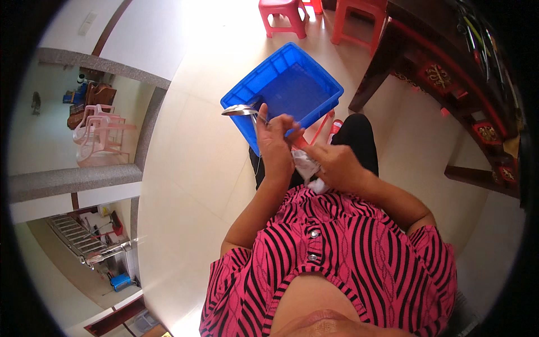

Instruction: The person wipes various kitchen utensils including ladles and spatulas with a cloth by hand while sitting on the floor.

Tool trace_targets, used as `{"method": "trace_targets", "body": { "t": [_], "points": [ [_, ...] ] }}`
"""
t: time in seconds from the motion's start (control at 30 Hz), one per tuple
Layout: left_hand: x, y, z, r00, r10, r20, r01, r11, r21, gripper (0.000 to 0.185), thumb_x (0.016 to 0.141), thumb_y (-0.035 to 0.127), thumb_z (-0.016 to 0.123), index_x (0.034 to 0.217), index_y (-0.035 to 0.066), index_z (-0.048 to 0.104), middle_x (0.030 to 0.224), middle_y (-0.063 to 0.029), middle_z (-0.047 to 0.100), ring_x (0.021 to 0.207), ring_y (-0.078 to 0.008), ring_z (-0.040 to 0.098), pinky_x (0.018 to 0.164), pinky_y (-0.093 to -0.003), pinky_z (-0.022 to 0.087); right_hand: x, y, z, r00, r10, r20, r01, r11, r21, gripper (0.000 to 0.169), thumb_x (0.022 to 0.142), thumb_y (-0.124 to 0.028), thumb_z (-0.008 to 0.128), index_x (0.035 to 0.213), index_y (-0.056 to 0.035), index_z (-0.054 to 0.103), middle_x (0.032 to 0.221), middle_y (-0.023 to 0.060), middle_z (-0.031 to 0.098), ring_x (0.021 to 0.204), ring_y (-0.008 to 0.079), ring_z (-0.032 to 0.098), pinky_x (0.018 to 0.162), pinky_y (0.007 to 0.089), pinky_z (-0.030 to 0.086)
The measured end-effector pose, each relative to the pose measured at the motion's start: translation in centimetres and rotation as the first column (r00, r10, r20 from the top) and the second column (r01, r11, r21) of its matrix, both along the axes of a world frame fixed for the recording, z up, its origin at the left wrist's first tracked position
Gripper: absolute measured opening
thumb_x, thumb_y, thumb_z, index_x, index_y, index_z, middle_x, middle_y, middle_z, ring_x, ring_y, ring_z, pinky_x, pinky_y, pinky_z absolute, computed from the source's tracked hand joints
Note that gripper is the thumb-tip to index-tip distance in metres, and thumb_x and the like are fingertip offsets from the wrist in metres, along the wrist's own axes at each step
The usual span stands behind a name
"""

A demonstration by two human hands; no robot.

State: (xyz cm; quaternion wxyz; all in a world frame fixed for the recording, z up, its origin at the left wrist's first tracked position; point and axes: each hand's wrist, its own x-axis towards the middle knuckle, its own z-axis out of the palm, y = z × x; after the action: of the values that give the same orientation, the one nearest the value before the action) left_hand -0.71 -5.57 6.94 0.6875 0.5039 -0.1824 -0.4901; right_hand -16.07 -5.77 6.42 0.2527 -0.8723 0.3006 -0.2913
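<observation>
My left hand (276,141) is raised over the near edge of a blue plastic crate (269,63), with the fingers curled. At its fingertips is a shiny metal ladle (240,110), its round head pointing left over the crate. Most of the ladle's handle is hidden by the hand. My right hand (343,166) grips a crumpled white cloth (307,164) in front of my waist. Its fingers meet those of the left hand, and this spot is blurred. The crate rests close to my knees; what supports it is mostly hidden.
Red plastic stools (284,19) stand beyond the crate. On the right is a dark carved wooden table (425,80) with several long utensils (480,42) on top. Through a doorway on the left are pink plastic chairs (101,130); a metal ladder (80,236) lies in another opening.
</observation>
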Motion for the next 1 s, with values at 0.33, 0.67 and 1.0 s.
{"method": "trace_targets", "body": {
  "t": [0.33,0.67,1.0],
  "points": [
    [3.4,2.4,-0.9,0.918,-0.340,0.206,0.314,0.938,0.146,0.042,0.103,0.014,0.038,0.145,0.012,0.038,0.065,0.0032,0.037,0.047,-0.0042,0.030,0.041,-0.0183,0.025,-7.4,-7.6,-0.9,0.764,-0.508,0.397,0.126,0.722,0.681,0.028,0.082,-0.006,0.064,0.110,-0.0036,0.061,0.098,0.0072,0.066,0.089,0.0153,0.062,0.080,0.0297,0.051],
    [0.7,4.1,-2.4,0.699,-0.709,-0.090,0.685,0.628,0.370,0.021,0.102,0.024,0.043,0.101,0.006,0.052,0.059,0.0025,0.037,0.043,-0.0070,0.029,0.038,-0.0211,0.022,0.0,-3.1,1.2,0.963,-0.115,0.242,0.122,0.993,-0.012,0.051,0.075,-0.004,0.067,0.126,-0.0079,0.057,0.135,0.0174,0.046,0.126,0.0324,0.045,0.105,0.0384,0.037],
    [-0.8,5.2,-2.7,0.618,-0.782,-0.079,0.784,0.605,0.136,0.014,0.102,0.022,0.042,0.107,0.010,0.048,0.062,0.0028,0.037,0.047,-0.0062,0.031,0.042,-0.0211,0.023,-1.5,-7.2,-4.8,0.791,-0.384,0.476,-0.439,0.185,0.879,0.032,0.097,-0.021,0.053,0.124,-0.0051,0.059,0.111,0.0045,0.065,0.097,0.0124,0.062,0.085,0.0277,0.050]
  ]
}}
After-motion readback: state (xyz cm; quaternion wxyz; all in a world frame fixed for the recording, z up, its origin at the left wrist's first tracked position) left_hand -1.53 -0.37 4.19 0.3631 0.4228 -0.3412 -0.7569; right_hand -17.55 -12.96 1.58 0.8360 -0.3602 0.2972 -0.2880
